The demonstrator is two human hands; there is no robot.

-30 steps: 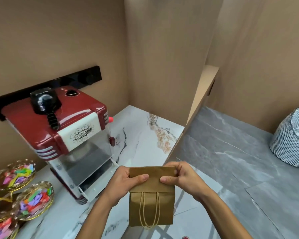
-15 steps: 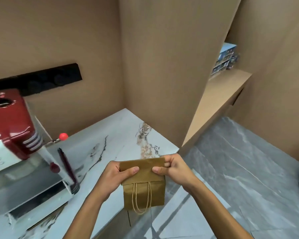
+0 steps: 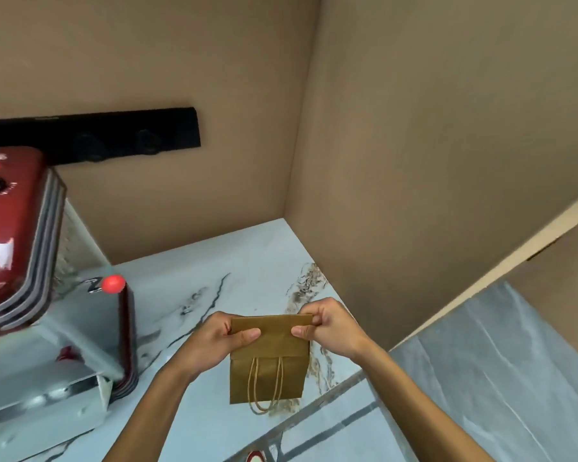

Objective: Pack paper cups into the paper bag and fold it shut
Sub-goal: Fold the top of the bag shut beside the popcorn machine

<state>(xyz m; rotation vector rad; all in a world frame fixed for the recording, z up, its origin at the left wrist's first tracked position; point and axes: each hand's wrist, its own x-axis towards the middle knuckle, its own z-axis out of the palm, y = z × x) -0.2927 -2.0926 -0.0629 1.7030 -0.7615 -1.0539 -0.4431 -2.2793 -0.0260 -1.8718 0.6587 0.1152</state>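
Observation:
A small brown paper bag (image 3: 268, 375) stands upright on the white marble counter (image 3: 234, 281), low in the middle of the head view. Its top is folded over toward me, and two twine handles hang down its front. My left hand (image 3: 214, 341) pinches the folded top at its left corner, thumb on the front. My right hand (image 3: 327, 328) pinches the right corner the same way. No paper cups are visible; the bag's inside is hidden.
A red and glass countertop machine (image 3: 24, 261) with a red knob (image 3: 113, 283) stands at the left. Brown walls close the corner behind and to the right. The counter's edge runs past the bag's right, with grey floor (image 3: 501, 368) below.
The view has swung upward and left, so the machine fills more of the left side. Both hands keep the same pinch on the bag's folded top.

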